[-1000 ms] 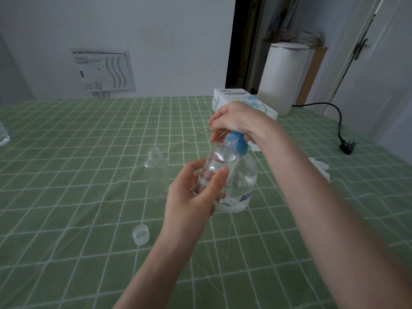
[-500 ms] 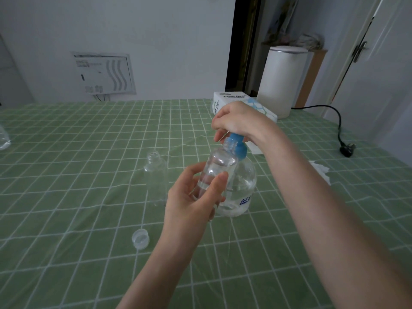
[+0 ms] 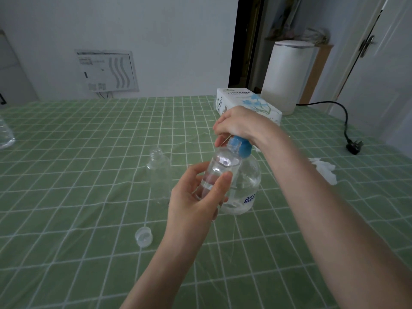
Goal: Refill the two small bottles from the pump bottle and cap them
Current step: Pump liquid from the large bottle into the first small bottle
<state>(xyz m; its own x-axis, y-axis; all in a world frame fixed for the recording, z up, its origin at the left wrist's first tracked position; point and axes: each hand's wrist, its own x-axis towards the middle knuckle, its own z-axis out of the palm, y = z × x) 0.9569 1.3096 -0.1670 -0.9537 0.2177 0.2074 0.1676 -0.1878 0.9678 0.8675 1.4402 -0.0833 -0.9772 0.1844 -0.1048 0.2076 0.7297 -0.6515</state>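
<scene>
My left hand (image 3: 196,197) grips a small clear bottle (image 3: 219,168), tilted with its mouth up under the blue pump head. Clear liquid fills much of that bottle. My right hand (image 3: 236,124) sits curled over the top of the pump bottle (image 3: 245,184), a round clear bottle with a blue collar standing on the green checked tablecloth. A second small clear bottle (image 3: 159,175) stands upright and uncapped to the left. One clear cap (image 3: 143,236) lies on the cloth in front of it.
A tissue box (image 3: 243,101) and a white cylindrical appliance (image 3: 287,76) with a black cord and plug (image 3: 354,147) stand at the back right. A crumpled tissue (image 3: 323,170) lies right of my forearm. Part of another clear bottle (image 3: 4,134) shows at the left edge.
Both hands and the bottles stay nearly where they were; the camera view has shifted slightly. The small bottle remains held under the pump.
</scene>
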